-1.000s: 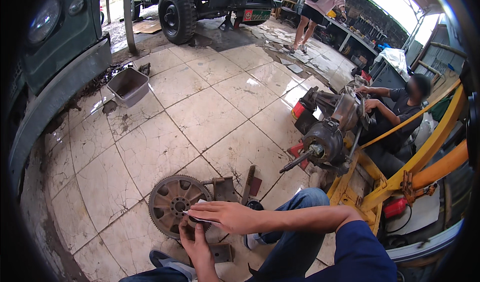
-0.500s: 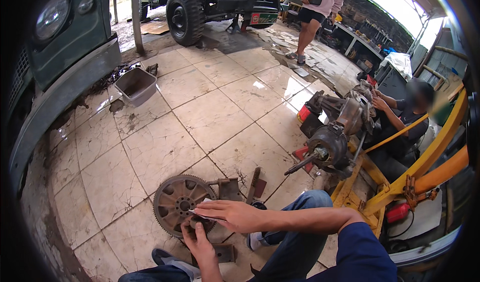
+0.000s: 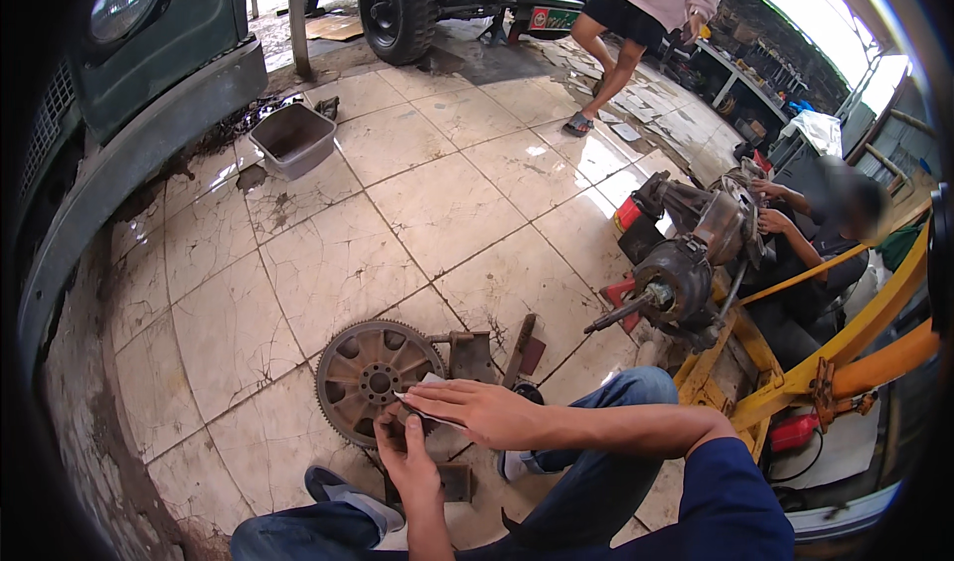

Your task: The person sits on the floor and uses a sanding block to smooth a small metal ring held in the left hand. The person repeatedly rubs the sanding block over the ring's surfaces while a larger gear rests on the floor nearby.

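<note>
A toothed flywheel [image 3: 348, 367], rusty brown with holes round its hub, lies low in front of me by my feet. Over its near right edge, my left hand [image 3: 409, 462] is closed, thumb against fingers, round a small dark part that is mostly hidden. My right hand [image 3: 472, 409] reaches across from the right, fingers flat together on a thin pale folded sheet [image 3: 433, 378]. That sheet rests against the part in my left hand. Whether it is paper or sandpaper I cannot tell.
Metal brackets [image 3: 471, 355] and a dark bar [image 3: 520, 347] lie beside the flywheel. A grey basin [image 3: 295, 142] stands farther off. At right, an axle assembly [image 3: 686, 263] sits near a yellow frame [image 3: 795, 382], with a seated person [image 3: 835, 223] behind. Another person [image 3: 636, 24] walks at the back.
My hands stay together over the flywheel, the right one slightly shifted along with the sheet. The person in pink has stepped nearer. The whole view has tilted a little.
</note>
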Available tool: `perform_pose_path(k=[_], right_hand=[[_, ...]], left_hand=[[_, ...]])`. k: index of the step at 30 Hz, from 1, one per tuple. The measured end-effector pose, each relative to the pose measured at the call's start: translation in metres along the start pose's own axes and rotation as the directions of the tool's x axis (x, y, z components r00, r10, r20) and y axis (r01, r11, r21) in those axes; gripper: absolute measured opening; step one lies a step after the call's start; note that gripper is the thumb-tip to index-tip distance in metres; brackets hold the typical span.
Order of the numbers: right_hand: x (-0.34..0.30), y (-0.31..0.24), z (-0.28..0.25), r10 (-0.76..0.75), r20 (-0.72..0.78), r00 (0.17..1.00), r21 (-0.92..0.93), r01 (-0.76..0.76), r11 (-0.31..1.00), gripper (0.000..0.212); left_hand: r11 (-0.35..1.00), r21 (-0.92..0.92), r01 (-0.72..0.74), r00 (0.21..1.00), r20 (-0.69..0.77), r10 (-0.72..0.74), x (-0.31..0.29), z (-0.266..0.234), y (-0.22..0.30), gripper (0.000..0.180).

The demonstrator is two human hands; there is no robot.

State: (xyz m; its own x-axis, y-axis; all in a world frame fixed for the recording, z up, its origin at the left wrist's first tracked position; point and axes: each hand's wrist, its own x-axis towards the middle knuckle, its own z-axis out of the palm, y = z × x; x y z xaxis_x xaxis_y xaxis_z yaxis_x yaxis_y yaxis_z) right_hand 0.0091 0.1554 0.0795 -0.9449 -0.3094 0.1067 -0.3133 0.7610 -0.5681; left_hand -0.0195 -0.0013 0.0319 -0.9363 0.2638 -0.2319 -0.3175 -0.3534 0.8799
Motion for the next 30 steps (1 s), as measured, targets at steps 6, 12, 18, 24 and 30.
perform_pose_path(k=[6, 12, 18, 24, 30], right_hand=[[-0.001, 0.001, -0.003, 0.001, 0.017, 1.0, -0.03, 0.0, 1.0, 0.071], [0.001, 0.0, -0.008, 0.068, 0.043, 0.997, -0.001, -0.068, 0.998, 0.064], [-0.001, -0.001, -0.005, 0.048, 0.086, 0.995, -0.063, -0.043, 0.997, 0.055], [-0.004, -0.002, 0.003, 0.047, 0.066, 0.997, -0.073, -0.042, 0.996, 0.057], [-0.002, -0.004, -0.004, 0.112, 0.087, 0.99, -0.039, -0.109, 0.993, 0.06]], left_hand=[[0.999, -0.032, -0.031, 0.999, -0.017, 0.03, -0.002, 0.008, 0.001, 0.026], [0.987, 0.133, -0.093, 0.995, 0.038, 0.088, -0.007, 0.004, -0.005, 0.027], [1.0, 0.009, -0.016, 0.999, -0.035, 0.017, -0.001, 0.003, -0.001, 0.028], [1.0, -0.012, -0.005, 0.999, -0.053, 0.004, 0.004, 0.001, 0.002, 0.027], [0.993, 0.1, -0.063, 0.997, -0.027, 0.066, 0.0, 0.01, 0.005, 0.029]])
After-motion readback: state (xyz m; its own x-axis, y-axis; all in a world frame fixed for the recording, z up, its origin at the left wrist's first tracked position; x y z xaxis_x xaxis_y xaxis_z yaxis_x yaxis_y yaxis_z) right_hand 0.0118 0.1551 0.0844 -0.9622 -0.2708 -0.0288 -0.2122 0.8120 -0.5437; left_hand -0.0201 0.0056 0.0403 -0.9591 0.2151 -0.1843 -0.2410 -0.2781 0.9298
